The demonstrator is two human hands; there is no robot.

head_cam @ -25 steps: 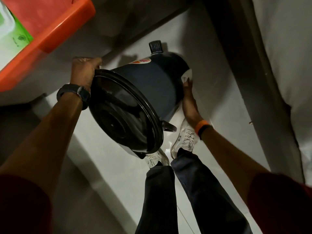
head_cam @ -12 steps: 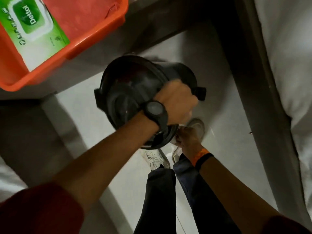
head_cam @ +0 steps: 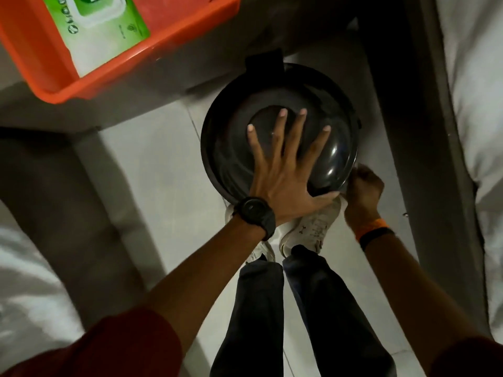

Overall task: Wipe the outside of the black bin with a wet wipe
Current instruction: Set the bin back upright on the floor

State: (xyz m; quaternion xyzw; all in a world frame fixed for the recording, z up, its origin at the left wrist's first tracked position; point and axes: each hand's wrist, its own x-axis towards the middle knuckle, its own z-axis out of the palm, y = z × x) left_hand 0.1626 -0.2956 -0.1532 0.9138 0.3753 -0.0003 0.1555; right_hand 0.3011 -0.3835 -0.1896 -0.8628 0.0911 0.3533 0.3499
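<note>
1. Fingers (head_cam: 281, 131) of the left hand (head_cam: 283, 180) are lying spread and flat across the domed lid of the black bin (head_cam: 334, 142), with the thumb hooking over the lid's near rim; nothing is being gripped, the palm is simply pressing down.
2. The bin is standing upright on the pale tiled floor (head_cam: 152, 164), directly under the left hand and just ahead of the person's white sneakers (head_cam: 310, 229).
3. The right hand (head_cam: 363, 186) is curling closed at the bin's near right side, just below the lid's rim and right beside the left thumb.
4. A sliver of white, the wet wipe (head_cam: 343, 198), is showing between the right hand and the bin's wall, so the hand is bunching on it against the outside.
5. A black watch (head_cam: 254, 216) is sitting on the left wrist, and an orange and black band (head_cam: 374, 231) on the right wrist.
6. Beyond the left hand and off to its left, an orange tray (head_cam: 109, 72) is holding a green and white pack of wipes (head_cam: 103, 31).
7. White bedding (head_cam: 476, 104) is lying well to the right of the right hand.
</note>
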